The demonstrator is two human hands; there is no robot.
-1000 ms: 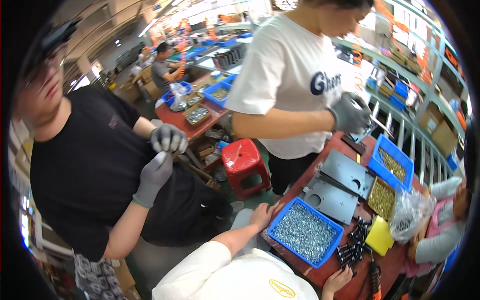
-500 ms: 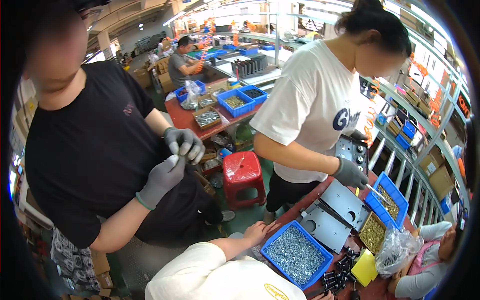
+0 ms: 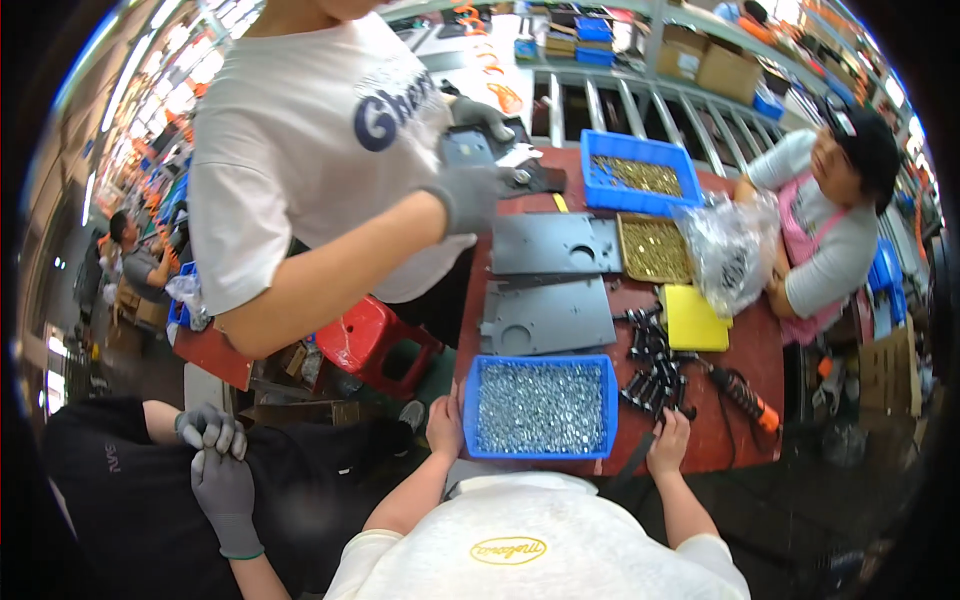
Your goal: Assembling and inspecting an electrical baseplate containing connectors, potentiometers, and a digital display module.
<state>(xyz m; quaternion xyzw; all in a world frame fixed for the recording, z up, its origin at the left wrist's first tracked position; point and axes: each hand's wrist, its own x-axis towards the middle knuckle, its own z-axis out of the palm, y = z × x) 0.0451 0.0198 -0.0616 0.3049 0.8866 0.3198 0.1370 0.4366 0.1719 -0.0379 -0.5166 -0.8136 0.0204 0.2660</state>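
Observation:
My left hand rests at the table edge, fingers extended, beside the left wall of a blue bin filled with small silver metal parts. To the right of this bin, my right hand is closed on a black flat strip that slants down toward my chest; its lower end is hidden. Just beyond those fingers lies a pile of black bolt-like parts. Two grey metal plates with cut-outs, a nearer plate and a farther plate, lie past the bin.
An orange-and-black power tool lies at right, near a yellow box. Farther off are a tray of brass-coloured parts, a blue bin and a clear bag. Co-workers stand left and right; a red stool is at left.
My view has swung right and down, bringing the table and both my hands into the middle. The white-shirted co-worker's gloved hand has moved from the far blue bin back to the device they hold.

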